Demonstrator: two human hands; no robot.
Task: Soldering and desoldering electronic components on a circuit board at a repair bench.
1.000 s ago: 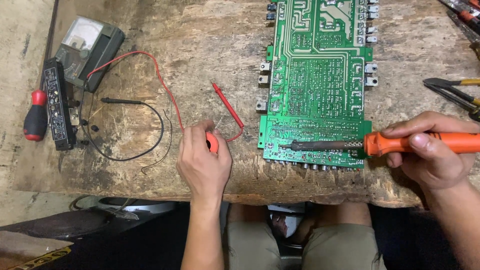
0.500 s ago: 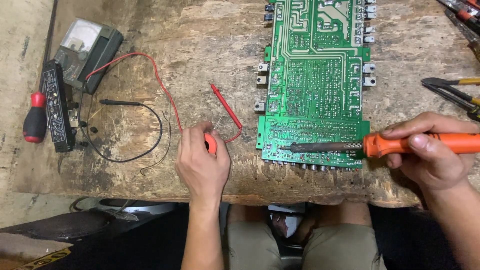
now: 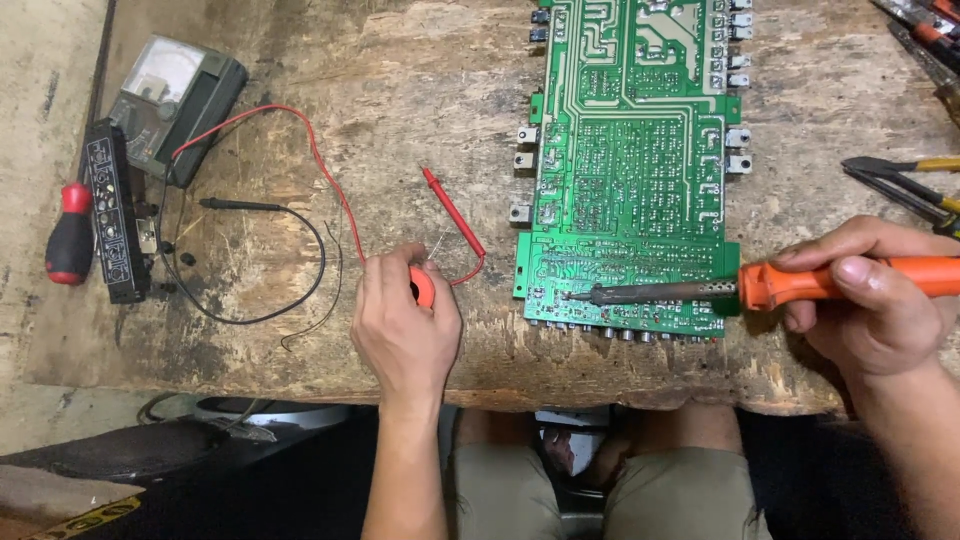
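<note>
A large green circuit board lies solder side up on a worn wooden bench. My right hand grips an orange-handled soldering iron lying level, with its dark tip resting on the board's lower left area. My left hand is closed over a small orange round thing, perhaps a solder spool, at the bench's front. A thin wire rises from it. A red test probe lies just beyond that hand.
An analogue meter sits at the far left with red and black leads trailing across the bench. A black component strip and a red-handled screwdriver lie beside it. Pliers rest at the right edge.
The view has shifted slightly. Both hands stay in place, with the iron tip still on the board.
</note>
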